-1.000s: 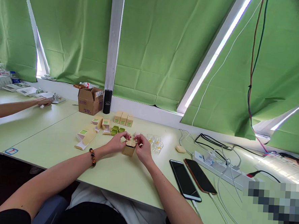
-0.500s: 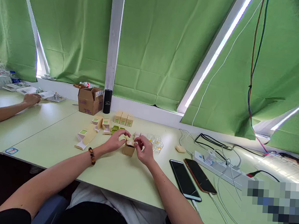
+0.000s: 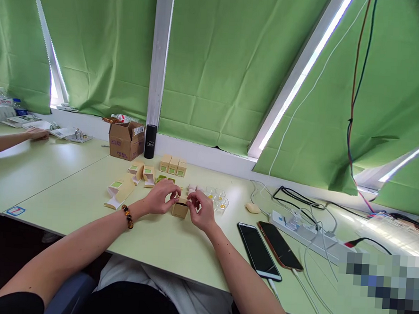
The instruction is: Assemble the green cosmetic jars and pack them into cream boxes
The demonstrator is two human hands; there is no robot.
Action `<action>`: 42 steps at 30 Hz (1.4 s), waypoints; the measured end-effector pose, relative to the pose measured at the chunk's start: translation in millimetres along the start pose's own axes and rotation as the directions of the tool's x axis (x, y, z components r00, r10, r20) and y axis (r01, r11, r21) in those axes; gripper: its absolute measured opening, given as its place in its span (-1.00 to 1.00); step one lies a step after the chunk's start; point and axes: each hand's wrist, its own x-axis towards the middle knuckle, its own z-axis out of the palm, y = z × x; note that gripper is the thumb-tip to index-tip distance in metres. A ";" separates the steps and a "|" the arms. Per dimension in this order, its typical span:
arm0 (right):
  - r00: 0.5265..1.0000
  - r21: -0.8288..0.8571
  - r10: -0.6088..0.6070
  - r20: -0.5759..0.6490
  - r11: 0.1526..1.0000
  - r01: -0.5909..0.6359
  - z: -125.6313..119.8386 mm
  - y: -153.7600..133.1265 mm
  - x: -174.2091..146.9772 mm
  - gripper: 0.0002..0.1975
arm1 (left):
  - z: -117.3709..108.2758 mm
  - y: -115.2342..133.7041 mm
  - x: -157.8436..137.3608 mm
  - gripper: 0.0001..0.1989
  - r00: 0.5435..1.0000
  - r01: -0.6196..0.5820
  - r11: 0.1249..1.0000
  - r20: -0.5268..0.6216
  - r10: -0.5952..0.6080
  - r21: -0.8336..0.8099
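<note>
Between my hands a small brown cardboard box [image 3: 179, 210] stands on the table. My left hand [image 3: 162, 197] has its fingers pinched at the upper left of the box, by its top flap. On the upper right, my right hand [image 3: 201, 209] pinches the same flap edge. Just behind lie green plastic pieces [image 3: 162, 178], partly covered by my left hand. Clear cups with yellow bits [image 3: 219, 198] sit beyond my right hand. Three closed small boxes [image 3: 173, 165] stand in a row farther back. Unfolded box pieces [image 3: 119, 192] lie to the left.
Two phones, one white-edged [image 3: 258, 251] and one brown-edged [image 3: 280, 245], lie at right near a power strip [image 3: 307, 236] with cables. A large carton [image 3: 125, 141] and a black bottle [image 3: 150, 142] stand at the back. Another person's hand [image 3: 38, 134] is at far left.
My left hand has moved in to the box and its fingers have closed at the top. The box's top flap now lies across the opening. The other person's hand has shifted left.
</note>
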 end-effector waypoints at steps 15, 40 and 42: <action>0.998 -0.031 -0.056 0.014 0.998 0.057 1.5 -0.1 -1.3 -0.92 | -0.4 3.9 -0.4 -0.93 0.999 -0.029 0.999 0.031 0.028 0.042; 0.985 -0.048 0.009 0.172 0.999 -0.001 -1.9 7.4 -2.5 -0.92 | 4.8 -1.9 -2.8 -0.83 0.998 0.036 0.993 0.049 -0.041 0.116; 0.983 -0.039 0.016 0.185 0.999 -0.009 -4.5 9.0 -1.9 -0.84 | 9.4 -6.9 -2.8 -0.74 0.988 0.157 0.973 -0.014 -0.157 0.167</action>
